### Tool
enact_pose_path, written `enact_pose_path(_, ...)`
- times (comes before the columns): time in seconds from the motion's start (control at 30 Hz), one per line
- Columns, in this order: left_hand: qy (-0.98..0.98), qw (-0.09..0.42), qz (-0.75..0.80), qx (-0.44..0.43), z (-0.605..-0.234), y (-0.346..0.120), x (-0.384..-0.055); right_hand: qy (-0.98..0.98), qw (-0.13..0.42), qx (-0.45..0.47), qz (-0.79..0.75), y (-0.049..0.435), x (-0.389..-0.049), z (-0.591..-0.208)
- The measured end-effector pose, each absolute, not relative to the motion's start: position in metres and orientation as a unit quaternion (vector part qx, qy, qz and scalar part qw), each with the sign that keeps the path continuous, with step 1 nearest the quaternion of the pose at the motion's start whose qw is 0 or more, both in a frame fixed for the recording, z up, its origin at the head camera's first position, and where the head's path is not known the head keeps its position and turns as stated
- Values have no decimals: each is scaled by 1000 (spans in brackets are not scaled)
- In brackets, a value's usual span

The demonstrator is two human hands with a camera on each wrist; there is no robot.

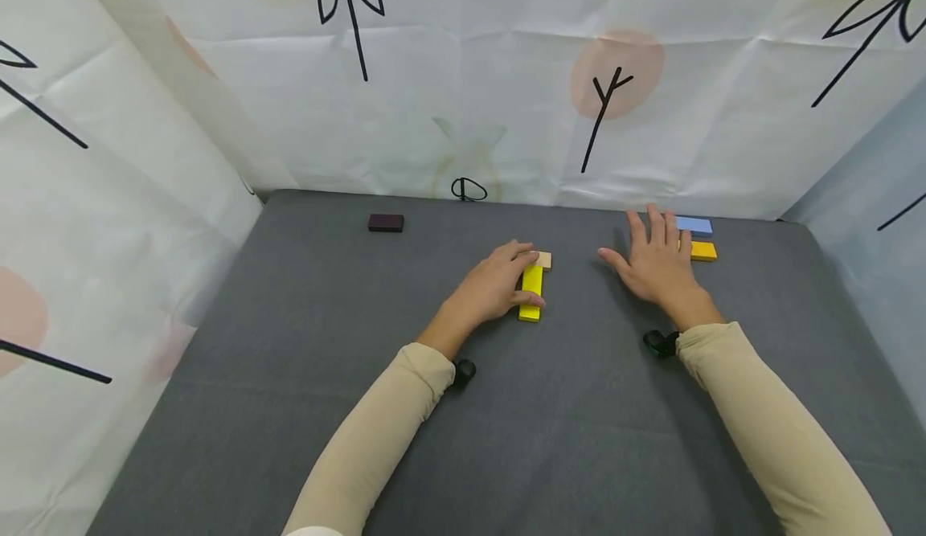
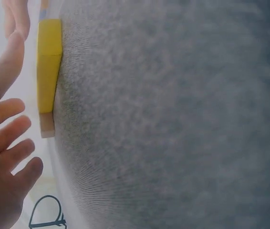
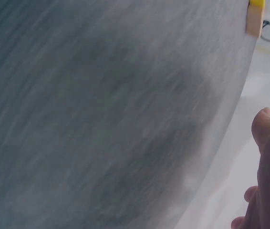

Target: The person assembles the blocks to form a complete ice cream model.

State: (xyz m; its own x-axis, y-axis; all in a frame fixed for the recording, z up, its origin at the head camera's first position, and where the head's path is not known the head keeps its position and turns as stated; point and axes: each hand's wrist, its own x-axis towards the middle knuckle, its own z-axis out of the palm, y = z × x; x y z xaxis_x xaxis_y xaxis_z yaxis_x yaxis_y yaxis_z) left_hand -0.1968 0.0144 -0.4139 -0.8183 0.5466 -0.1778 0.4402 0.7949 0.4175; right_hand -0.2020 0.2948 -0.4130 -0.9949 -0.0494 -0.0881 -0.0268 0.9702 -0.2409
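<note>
My left hand [image 1: 499, 280] hovers over a yellow block [image 1: 531, 283], which lies flat on the grey cloth. Its thumb is above the block's near end, and the other fingers are spread towards the far end. In the left wrist view a gap shows between the fingers and the yellow block [image 2: 48, 71]. A pale wooden block [image 1: 545, 260] meets the yellow block's far end. My right hand [image 1: 657, 259] has its fingers spread beside a blue block [image 1: 694, 226] and an orange-yellow block [image 1: 703, 251], partly covering them. Nothing shows in its grasp.
A dark brown block [image 1: 387, 223] lies at the back left of the grey-covered table [image 1: 325, 319]. White printed cloth [image 1: 448, 78] hangs along the back edge, with more cloth at the left and right sides.
</note>
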Motion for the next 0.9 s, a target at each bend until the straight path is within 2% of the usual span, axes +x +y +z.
enact_pose_path(0.67, 940, 183, 123, 261, -411, 22, -197, 985, 78, 42, -151, 357, -193, -412)
enact_pose_path(0.9, 942, 192, 99, 257, -407, 25, -197, 981, 68, 72, -168, 376, -186, -417)
